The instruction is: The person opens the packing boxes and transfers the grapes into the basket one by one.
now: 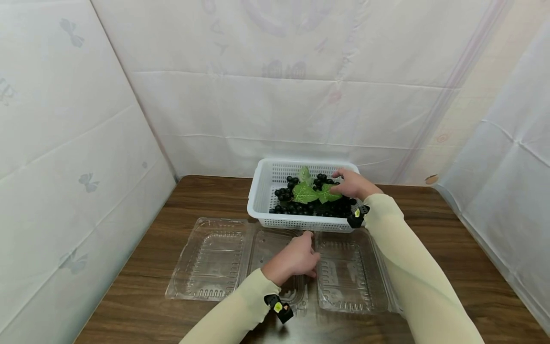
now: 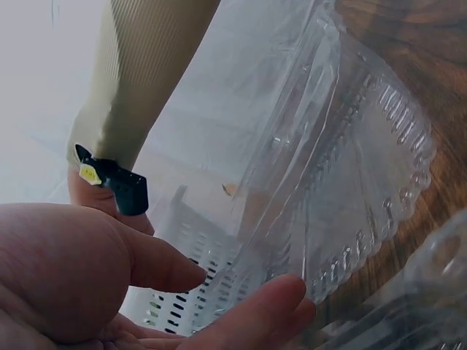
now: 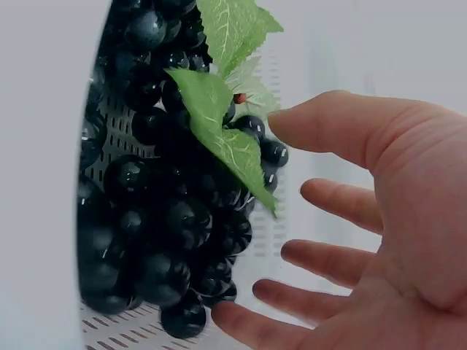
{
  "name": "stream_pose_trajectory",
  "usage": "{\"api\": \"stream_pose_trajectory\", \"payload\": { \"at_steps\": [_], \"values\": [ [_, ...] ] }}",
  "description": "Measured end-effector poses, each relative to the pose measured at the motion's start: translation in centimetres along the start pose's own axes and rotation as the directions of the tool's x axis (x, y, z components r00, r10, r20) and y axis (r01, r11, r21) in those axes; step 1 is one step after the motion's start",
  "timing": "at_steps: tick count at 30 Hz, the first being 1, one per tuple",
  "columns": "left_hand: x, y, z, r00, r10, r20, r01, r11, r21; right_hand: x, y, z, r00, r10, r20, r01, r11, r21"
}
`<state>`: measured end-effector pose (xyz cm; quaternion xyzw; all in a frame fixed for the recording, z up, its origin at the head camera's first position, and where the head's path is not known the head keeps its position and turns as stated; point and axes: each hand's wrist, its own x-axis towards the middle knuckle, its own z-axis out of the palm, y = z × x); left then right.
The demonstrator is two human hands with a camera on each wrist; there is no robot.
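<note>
My right hand (image 1: 350,184) is over the right side of a white plastic basket (image 1: 256,191), fingers spread. In the right wrist view its fingertips are right beside a bunch of dark grapes (image 3: 175,219) with green leaves (image 3: 226,135), gripping nothing. My left hand (image 1: 296,258) is lower down, in front of the basket, over clear plastic containers. Its thumb and fingers are apart, near the left edge of the right-hand clear container (image 1: 345,270). That container's ribbed wall (image 2: 343,182) shows just past the fingertips in the left wrist view.
Another clear clamshell container (image 1: 216,260) lies unfolded to the left, part of it beneath my left hand. Everything stands on a dark wooden table (image 1: 142,282). White sheeting (image 1: 240,114) hangs behind the basket and along both sides.
</note>
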<state>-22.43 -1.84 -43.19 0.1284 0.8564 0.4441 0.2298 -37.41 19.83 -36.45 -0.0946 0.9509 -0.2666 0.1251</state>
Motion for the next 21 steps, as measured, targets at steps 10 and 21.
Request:
{"api": "stream_pose_trajectory", "payload": {
  "at_steps": [10,21],
  "values": [
    [-0.9,0.2,-2.6,0.968,0.249,-0.040,-0.228,0.934,0.276,-2.1,0.5,-0.2,0.989,-0.095,-0.111,0.099,0.995,0.033],
    [-1.7,-0.2,-7.4,0.829,0.521,-0.202,-0.449,0.837,0.313,-4.7,2.2,0.2,0.946,-0.169,-0.277,0.187,0.982,0.039]
  ]
}}
